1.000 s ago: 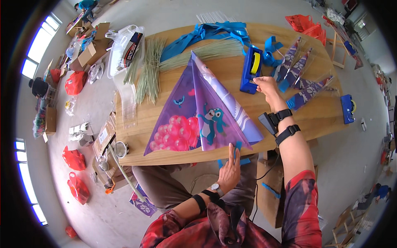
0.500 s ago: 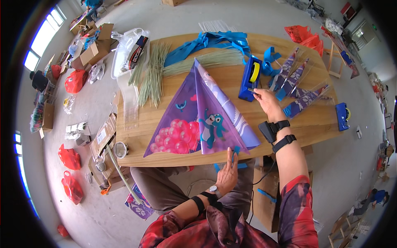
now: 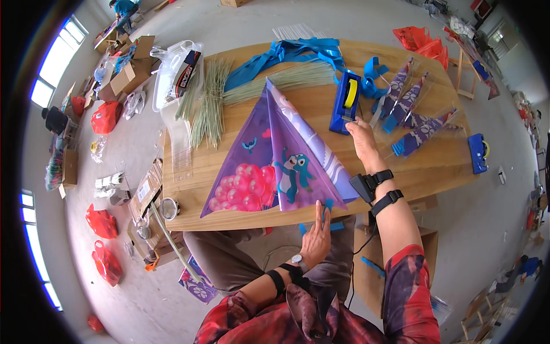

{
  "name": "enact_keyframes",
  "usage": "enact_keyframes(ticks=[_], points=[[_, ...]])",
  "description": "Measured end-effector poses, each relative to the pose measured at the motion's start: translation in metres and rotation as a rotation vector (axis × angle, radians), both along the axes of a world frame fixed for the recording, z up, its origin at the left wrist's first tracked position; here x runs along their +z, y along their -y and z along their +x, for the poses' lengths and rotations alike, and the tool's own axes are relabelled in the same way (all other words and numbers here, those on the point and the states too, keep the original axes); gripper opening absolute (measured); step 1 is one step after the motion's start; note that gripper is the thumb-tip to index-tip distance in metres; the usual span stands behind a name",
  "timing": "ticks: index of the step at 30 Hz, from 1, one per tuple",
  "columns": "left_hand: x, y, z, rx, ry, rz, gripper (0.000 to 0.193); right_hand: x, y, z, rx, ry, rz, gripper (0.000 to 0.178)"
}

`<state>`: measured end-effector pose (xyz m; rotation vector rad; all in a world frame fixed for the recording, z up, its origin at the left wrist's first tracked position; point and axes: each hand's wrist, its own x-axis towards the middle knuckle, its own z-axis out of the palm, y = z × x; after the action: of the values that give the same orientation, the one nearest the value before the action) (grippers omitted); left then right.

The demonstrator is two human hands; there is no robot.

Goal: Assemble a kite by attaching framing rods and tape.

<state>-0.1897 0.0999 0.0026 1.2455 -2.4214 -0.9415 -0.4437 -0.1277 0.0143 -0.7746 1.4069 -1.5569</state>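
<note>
A purple printed kite [image 3: 246, 155] lies on the wooden table [image 3: 412, 178], its right side folded over. Pink balloons and a blue cartoon animal are printed on it. My left hand [image 3: 316, 243] rests at the kite's near edge, index and middle fingers stretched out onto its lower right part, by a small blue tab [image 3: 328, 204]. At the front of a blue tape dispenser [image 3: 339, 117] with a yellow roll, my right hand [image 3: 362, 137] pinches the tape end with thumb and fingers. The tape itself barely shows.
Bundles of thin pale rods [image 3: 211, 106] and blue ribbon [image 3: 281, 60] lie at the back. Rolled purple kites in clear sleeves [image 3: 424, 135] are on the right, beside a second tape dispenser [image 3: 478, 153]. A clear plastic bin [image 3: 166, 86] stands left; a round tin [image 3: 169, 208] sits at the near-left edge.
My right hand has shifted slightly and its fingers are now closer against the dispenser's front. My left hand keeps its place on the kite's edge.
</note>
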Motion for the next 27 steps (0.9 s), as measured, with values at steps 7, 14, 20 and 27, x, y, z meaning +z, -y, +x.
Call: enact_keyframes(ticks=[7, 14, 20, 27], points=[[0.004, 0.002, -0.006, -0.022, 0.007, 0.049, 0.077, -0.011, -0.004, -0.004, -0.151, -0.238, 0.432, 0.015], [-0.003, -0.002, 0.003, 0.002, 0.028, -0.027, 0.079, 0.007, -0.072, 0.044, -0.043, -0.02, 0.473, 0.021], [-0.001, 0.001, -0.001, -0.001, 0.032, 0.005, 0.078, 0.019, -0.17, 0.072, 0.057, 0.158, 0.38, 0.029], [0.003, 0.005, -0.002, -0.012, 0.047, 0.032, 0.078, 0.0, -0.218, 0.087, 0.129, 0.282, 0.412, 0.028]])
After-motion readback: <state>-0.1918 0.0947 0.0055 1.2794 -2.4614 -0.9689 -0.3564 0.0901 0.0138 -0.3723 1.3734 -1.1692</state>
